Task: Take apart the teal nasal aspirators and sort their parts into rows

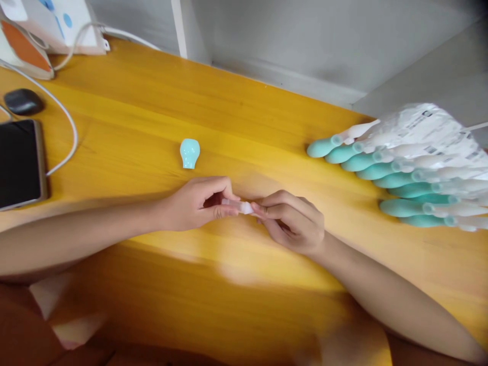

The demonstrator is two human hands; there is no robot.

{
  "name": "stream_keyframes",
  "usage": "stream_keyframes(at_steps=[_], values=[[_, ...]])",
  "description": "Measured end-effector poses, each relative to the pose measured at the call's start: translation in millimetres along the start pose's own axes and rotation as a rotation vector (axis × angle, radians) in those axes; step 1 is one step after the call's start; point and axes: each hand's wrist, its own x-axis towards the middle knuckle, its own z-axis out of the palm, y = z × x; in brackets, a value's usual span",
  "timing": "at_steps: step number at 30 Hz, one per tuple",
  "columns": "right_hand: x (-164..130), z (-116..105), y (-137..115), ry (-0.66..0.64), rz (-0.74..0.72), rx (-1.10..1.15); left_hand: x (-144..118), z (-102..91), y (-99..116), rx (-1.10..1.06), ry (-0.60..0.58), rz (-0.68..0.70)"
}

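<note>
Left hand (194, 204) pinches tube (240, 206) | right hand (297, 219) pinches its end | step: apparently adjusting | next: likely needs steady alignment | bulb (189, 152) beyond left hand

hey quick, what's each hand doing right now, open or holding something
Left hand: closed, pinching a small translucent piece.
Right hand: closed, fingertips pinching at that piece's other end.

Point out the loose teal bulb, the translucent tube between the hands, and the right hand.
Teal bulb (189, 152): head view, on its rounded body.
Translucent tube (235, 205): head view, on its exposed middle.
Right hand (299, 218): head view, on the middle of the hand.
</note>
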Motion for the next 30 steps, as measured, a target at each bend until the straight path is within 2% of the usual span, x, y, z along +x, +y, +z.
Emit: stream_keyframes(at_steps=[7, 19, 21, 24, 26, 27, 30], values=[[-1, 0, -2, 0.016, -0.002, -0.023, 0, 1.1, -2, -0.009, 0.004, 0.013], [5, -4, 2, -0.033, -0.011, 0.047, 1, 0.9, 0, 0.080, 0.000, 0.039], [6, -4, 5, -0.044, 0.002, 0.094, 0, 0.5, 1, 0.107, -0.010, 0.036], [8, -1, 10, -0.040, 0.097, 0.255, -4, -0.9, 3, 0.126, -0.037, 0.067], [9, 1, 13, 0.012, 0.189, 0.357, -6, -2.7, 3, 0.163, 0.032, 0.170], [9, 3, 14, 0.051, 0.237, 0.396, -7, -3.8, 2, 0.217, 0.115, 0.229], [8, 7, 16, 0.156, 0.377, 0.491, -6, -7.3, -2, 0.451, 0.485, 0.300]])
